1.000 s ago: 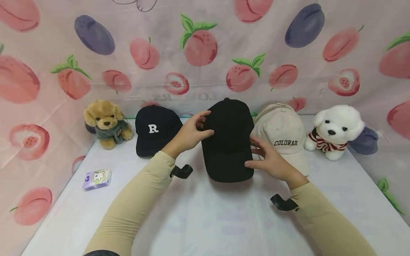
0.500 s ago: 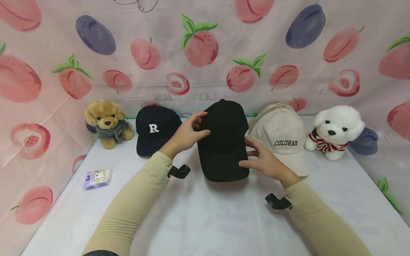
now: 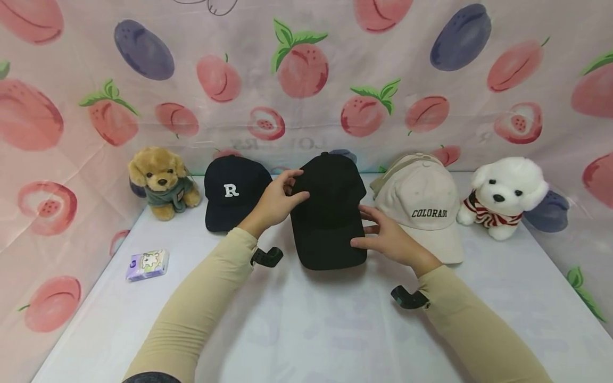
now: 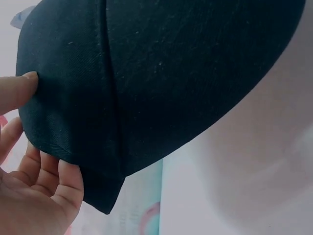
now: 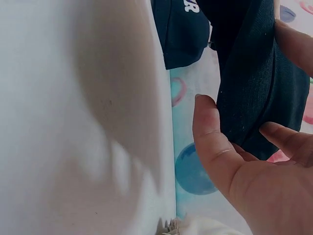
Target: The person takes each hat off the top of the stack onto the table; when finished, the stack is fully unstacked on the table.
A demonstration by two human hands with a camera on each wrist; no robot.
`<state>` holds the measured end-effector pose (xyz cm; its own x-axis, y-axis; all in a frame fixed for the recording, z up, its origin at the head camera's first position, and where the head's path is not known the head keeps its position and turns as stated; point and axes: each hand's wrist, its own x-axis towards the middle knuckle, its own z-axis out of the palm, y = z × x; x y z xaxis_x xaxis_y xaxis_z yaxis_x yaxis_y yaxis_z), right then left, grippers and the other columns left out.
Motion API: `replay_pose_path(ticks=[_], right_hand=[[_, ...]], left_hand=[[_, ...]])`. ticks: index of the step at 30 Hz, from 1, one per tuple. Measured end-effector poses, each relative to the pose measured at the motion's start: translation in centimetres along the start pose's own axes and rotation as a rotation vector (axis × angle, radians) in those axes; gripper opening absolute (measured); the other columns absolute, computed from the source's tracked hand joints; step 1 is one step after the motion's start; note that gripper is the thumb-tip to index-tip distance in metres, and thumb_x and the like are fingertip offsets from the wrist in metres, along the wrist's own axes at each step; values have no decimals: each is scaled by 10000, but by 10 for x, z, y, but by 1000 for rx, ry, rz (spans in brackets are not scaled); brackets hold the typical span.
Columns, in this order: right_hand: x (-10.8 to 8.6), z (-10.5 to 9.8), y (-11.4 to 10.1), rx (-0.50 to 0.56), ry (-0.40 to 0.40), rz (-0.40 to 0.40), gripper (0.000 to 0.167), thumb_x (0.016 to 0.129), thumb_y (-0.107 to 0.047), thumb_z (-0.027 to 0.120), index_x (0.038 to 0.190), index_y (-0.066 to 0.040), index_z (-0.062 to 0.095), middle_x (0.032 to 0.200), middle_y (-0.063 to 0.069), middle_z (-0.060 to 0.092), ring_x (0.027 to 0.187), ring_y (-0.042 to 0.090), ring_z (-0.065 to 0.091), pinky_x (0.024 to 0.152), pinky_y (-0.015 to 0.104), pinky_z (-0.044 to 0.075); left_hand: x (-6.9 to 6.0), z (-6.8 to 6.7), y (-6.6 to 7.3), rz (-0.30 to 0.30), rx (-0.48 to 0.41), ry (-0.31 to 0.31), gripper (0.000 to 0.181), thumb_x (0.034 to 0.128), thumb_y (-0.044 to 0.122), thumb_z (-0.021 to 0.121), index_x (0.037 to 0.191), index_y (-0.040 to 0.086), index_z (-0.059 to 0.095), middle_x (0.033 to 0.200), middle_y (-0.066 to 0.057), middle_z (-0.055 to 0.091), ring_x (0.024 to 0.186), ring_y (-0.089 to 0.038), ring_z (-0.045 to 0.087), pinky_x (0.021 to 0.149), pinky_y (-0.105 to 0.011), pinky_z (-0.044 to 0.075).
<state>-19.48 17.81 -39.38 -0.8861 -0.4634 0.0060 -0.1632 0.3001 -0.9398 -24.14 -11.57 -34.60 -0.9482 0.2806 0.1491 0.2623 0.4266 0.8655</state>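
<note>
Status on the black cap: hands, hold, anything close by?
Left hand holds left side of black cap; right hand holds its right edge. Brim lowest. Possible obstacles: navy R cap left, beige Colorado cap right.

A pale pink cloth backdrop [image 3: 306,119], printed with peaches and dark plums, walls in the far, left and right sides of a small tabletop set arranged like a display. A table [image 3: 297,335] covered in white spans the space within. Caps form a row across it: a navy cap [image 3: 241,175] bearing a white R at left, a black cap [image 3: 328,207] at center and a beige cap [image 3: 416,191] lettered COLORADO at right. A tan plush dog [image 3: 163,183] and a white plush dog [image 3: 510,186] flank them. Whether home, shop or studio surrounds the set cannot be told.
</note>
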Motion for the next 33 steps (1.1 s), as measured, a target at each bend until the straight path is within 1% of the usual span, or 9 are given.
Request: replay_pose_path(ticks=[3,7,10,12,16,20,26,29,33], right_hand=[[1,1,0,10,-5,7,907,887,-143,769,1586,-30,203,1566,228,279,1284,422,494,915,399,513],[3,1,1,-14,6,8,899,890,-159,770,1584,-32,212,1564,225,288,1282,417,499,933,420,504],[5,2,2,-30,13,10,900,893,-179,772,1585,-39,214,1565,218,290,1285,413,499,954,444,494],[7,3,2,-29,18,16,906,890,-184,777,1586,-41,215,1566,213,290,1284,407,503,952,440,496],[13,5,3,-31,30,26,921,885,-183,782,1587,-31,207,1554,218,305,1277,405,515,952,449,499],[18,8,5,-51,40,41,925,887,-202,782,1590,-37,206,1541,221,329,1277,405,520,978,483,482],[26,11,7,-81,56,58,917,899,-225,773,1591,-34,203,1562,240,301,1288,425,503,1016,512,445],[30,12,7,-87,66,72,926,893,-245,778,1593,-44,206,1566,239,299,1292,426,500,1023,518,436],[37,13,7,-83,85,91,938,883,-253,788,1594,-55,208,1576,225,287,1304,408,495,1023,511,438]], left_hand=[[1,0,-3,-6,-8,2,555,977,197,676,1481,116,459,1204,-116,483,981,-252,474,854,-381,434],[1,-1,-5,-7,-14,-5,556,978,202,670,1488,123,461,1260,-132,487,1035,-270,486,894,-409,438],[2,-2,-8,-18,-2,-8,562,979,214,665,1495,131,459,1321,-150,484,1101,-284,499,944,-433,438],[2,-2,-9,-25,4,-4,564,980,218,662,1499,133,457,1346,-162,482,1130,-292,503,964,-446,436],[5,-3,-12,-31,9,11,565,978,209,661,1499,125,460,1343,-177,489,1133,-304,504,964,-455,438],[8,-4,-15,-36,10,24,566,976,204,662,1501,125,467,1337,-174,491,1127,-300,503,956,-451,441],[15,-5,-20,-47,18,30,570,981,212,653,1512,134,461,1362,-165,486,1138,-286,500,951,-433,440],[18,-5,-22,-54,22,38,566,983,208,653,1510,131,463,1361,-168,487,1134,-290,497,942,-429,439],[23,-6,-24,-64,26,53,564,981,193,653,1507,123,466,1374,-179,486,1161,-298,499,965,-429,436]])
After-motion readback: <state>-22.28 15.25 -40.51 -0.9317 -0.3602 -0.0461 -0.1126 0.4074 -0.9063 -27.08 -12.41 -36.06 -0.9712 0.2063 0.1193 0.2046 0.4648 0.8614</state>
